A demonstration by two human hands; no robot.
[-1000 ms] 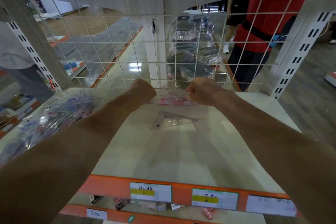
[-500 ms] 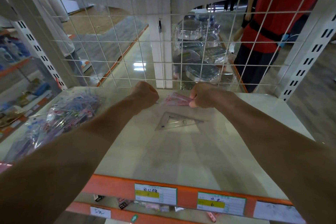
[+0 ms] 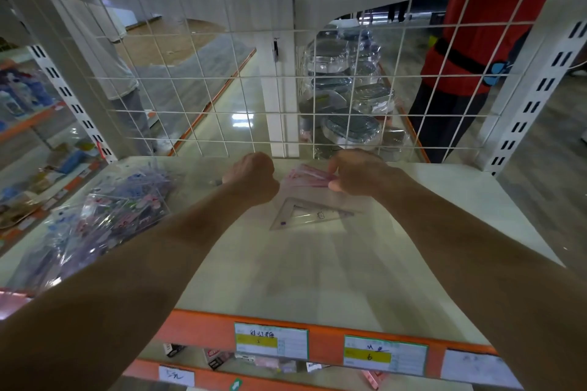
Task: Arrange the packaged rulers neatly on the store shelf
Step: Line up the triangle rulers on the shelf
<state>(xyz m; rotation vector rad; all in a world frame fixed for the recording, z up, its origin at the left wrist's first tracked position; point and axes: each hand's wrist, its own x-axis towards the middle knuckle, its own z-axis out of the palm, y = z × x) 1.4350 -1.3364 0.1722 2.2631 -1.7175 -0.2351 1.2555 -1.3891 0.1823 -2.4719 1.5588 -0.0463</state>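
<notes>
Head camera looks down at the pink ruler pack (image 3: 309, 179). It lies at the back of the shelf (image 3: 286, 270), close to the wire grid (image 3: 222, 89). The right hand (image 3: 359, 173) pinches the pack's right end, with its fingers curled round the edge. The left hand (image 3: 252, 176) is a closed fist right by the pack's left end. From where I stand I cannot tell if it holds the clear wrap or nothing at all. I think both hands are up there to set the pack straight along the back, where it won't slide off the front.

The pack is thin and flat, pink under a shiny clear wrap. It looks tipped up a little on the right hand's side. It is too blurry to read.

Just in front of it, a clear triangle ruler (image 3: 309, 214) lies flat on the shelf, and no hand touches it. Off to the left sits a messy heap of ruler packs (image 3: 104, 216) in shiny bags, purple and pink all mixed up. Those look like the ones waiting to be put in order.

The shelf's front edge is orange, with paper price tags (image 3: 271, 341) on it. Behind the grid stand stacked clear tubs (image 3: 349, 111), and a person in a red top (image 3: 476, 41) is beside them.
</notes>
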